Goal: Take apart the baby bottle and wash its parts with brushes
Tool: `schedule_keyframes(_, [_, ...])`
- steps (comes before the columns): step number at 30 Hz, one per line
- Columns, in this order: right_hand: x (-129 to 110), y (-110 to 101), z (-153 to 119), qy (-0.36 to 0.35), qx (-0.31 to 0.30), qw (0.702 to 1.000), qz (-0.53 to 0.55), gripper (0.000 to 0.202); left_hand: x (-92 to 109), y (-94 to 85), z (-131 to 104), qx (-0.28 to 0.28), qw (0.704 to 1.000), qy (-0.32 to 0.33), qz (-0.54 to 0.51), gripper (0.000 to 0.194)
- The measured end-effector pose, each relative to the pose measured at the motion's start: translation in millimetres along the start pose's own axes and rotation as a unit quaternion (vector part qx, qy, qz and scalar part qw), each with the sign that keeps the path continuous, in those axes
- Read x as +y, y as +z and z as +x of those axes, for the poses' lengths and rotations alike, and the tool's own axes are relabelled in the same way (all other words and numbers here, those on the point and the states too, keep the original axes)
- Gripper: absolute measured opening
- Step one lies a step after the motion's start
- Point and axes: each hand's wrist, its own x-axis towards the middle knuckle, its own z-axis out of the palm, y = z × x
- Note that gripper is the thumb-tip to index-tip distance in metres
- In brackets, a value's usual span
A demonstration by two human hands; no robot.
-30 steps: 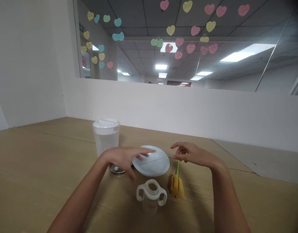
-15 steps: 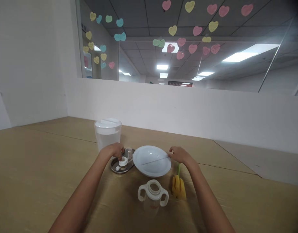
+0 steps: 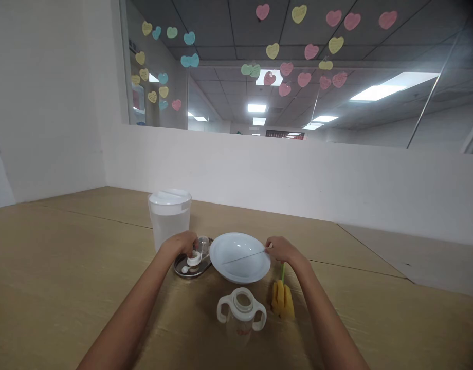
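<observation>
My left hand (image 3: 185, 243) is closed over a white ring-shaped bottle part (image 3: 194, 258), its fingertips on the part above an oval metal tray (image 3: 178, 270). A clear dome cap (image 3: 203, 245) stands on the tray beside it. At the right rim of a white bowl (image 3: 240, 275), my right hand (image 3: 277, 247) pinches the end of a thin rod (image 3: 244, 256) that reaches across the bowl. In front of the bowl stands a clear bottle with two white handles (image 3: 242, 311), its top open. A yellow sponge brush (image 3: 283, 299) with a green stem lies below my right hand.
A lidded translucent bucket (image 3: 169, 216) stands behind the tray on the brown tabletop (image 3: 375, 318). The white wall (image 3: 229, 164) rises at the table's back edge, with a window above it bearing heart-shaped notes.
My right hand has closed its fingers more tightly at the rod's end. The left hand stays at the white part. The whole view has shifted slightly.
</observation>
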Motion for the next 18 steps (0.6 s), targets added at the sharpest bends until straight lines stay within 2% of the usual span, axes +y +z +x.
schedule_keyframes(6, [-3.7, 3.1, 1.3, -0.009, -0.006, 1.0, 0.004, 0.022, 0.8, -1.7, -2.2, 0.003, 1.0, 0.005, -0.007, 0.025])
schedule_keyframes(11, [-1.8, 8.5, 6.8, -0.009, -0.005, 1.0, 0.002, 0.021, 15.0, 3.6, -1.2, 0.022, 1.0, 0.018, -0.011, 0.024])
schedule_keyframes(18, [2.5, 10.4, 10.1, -0.009, -0.011, 1.0, -0.005, 0.021, 28.6, 13.2, 3.5, 0.039, 0.999, -0.016, 0.02, 0.026])
